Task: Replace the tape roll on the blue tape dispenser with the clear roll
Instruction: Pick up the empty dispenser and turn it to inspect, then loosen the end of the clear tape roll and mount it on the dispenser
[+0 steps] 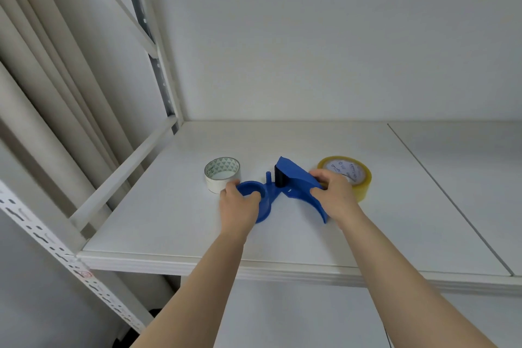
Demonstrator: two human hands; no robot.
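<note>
Shelving of white metal is seen from above, and on its white shelf (pixel 310 234) three things are laid out near the middle. At the centre lies the blue tape dispenser (pixel 285 192), opened out flat: a round hub section is at its 8 o'clock end, a curved handle sweeps toward 5 o'clock, and a raised blue hood with a black roller (pixel 280 178) stands at its 12 o'clock side. No roll is seen on the hub.

The left hand (pixel 240 203) is laid over the round hub, with the fingers curled around its rim and the thumb pressed on the near edge. The right hand (pixel 334 195) is closed on the handle and hood end, pinching the blue plastic between thumb and fingers.

A white roll (pixel 222 175) with a green-patterned core is stood flat at 10 o'clock from the dispenser, just beside the left fingertips; whether they touch cannot be told. The clear roll (pixel 348 174), yellowish with a printed white core, is lying flat at 2 o'clock, directly behind the right hand and partly hidden by it.

Both bare forearms are stretched in from 6 o'clock. Pale curtain folds (pixel 42 93) are hung at 9 o'clock, beyond the perforated upright (pixel 70 263) of the shelving.
</note>
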